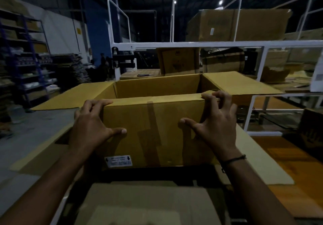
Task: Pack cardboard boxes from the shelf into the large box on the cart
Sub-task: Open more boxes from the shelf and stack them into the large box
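Note:
A large open cardboard box stands right in front of me with its flaps spread out to the left and right. My left hand grips the left end of its near top edge, fingers curled over the rim and thumb pressed on the front wall. My right hand holds the right end of the same edge, fingertips hooked over the rim and thumb on the front wall. What I can see of the box's inside holds nothing. A white label sits low on its front wall. Behind it, a white metal shelf carries several cardboard boxes.
Another cardboard sheet or box top lies just below me. Flat cardboard lies on the floor at the left. Blue racks with goods line the left wall. More boxes stand on the shelf's lower level. Wooden boards lie at the right.

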Demonstrator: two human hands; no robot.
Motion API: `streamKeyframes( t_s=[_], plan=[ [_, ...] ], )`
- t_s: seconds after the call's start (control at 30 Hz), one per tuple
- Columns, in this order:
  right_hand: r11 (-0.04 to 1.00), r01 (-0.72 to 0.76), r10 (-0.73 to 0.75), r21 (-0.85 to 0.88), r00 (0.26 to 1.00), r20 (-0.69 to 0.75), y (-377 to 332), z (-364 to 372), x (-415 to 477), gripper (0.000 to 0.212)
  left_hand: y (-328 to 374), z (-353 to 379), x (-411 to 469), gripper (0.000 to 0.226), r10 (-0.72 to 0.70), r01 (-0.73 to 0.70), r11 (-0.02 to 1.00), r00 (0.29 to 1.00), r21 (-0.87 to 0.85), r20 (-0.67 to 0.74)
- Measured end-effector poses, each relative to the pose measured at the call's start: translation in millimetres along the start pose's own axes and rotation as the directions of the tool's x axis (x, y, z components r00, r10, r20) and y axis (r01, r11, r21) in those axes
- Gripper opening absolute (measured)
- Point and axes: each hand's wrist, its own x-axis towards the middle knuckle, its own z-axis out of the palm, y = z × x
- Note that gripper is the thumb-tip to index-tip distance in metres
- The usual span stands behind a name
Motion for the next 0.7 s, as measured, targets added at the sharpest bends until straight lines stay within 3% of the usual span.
streamKeyframes(
  t_s=[0.23,0.43,0.7],
  plan=[
    [0.999,-0.024,0.023,-0.038,1.000,-0.014,-45.8,9.1,-30.0,0.096,-49.1,-11.7,-7.8,0.104,0.040,-0.038,0.998,0.999,-0.048,0.033],
    [0.996,-0.082,0.082,-0.022,0.997,-0.006,-44.0,19.4,-56.9,0.094,-57.2,-1.8,-22.5,0.090,0.046,-0.042,0.993,0.998,-0.108,0.031],
    [0.960,-0.278,0.272,0.013,0.947,0.168,-17.9,47.8,-111.0,0.089,-59.9,33.1,-66.4,0.074,-0.005,0.013,0.998,0.991,-0.056,0.137]
  ],
)
